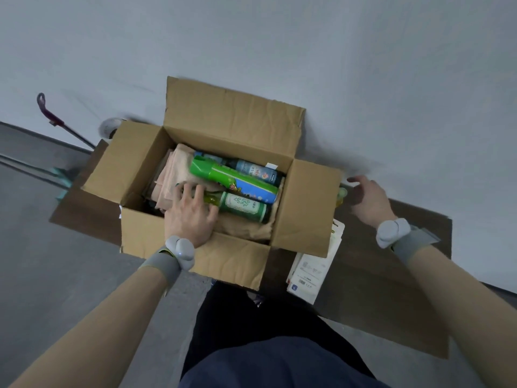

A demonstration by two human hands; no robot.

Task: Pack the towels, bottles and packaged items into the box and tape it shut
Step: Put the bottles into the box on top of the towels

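Left hand (190, 217) resting spread inside the open box (156, 228), gripping nothing, fingers lying on a green glass bottle (243, 207) and towels (173, 175). Right hand (366, 200) hovering open beside the box, near a white packet (313, 270).

Printing shows on the green bottle (242, 210) just beside the left hand (191, 217) and on the white package (312, 268), none readable.

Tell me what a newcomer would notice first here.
The open cardboard box in the centre, holding a bright green spray can and bottles on beige towels. The left hand rests inside it; the right hand reaches past its right flap, above a white packet.
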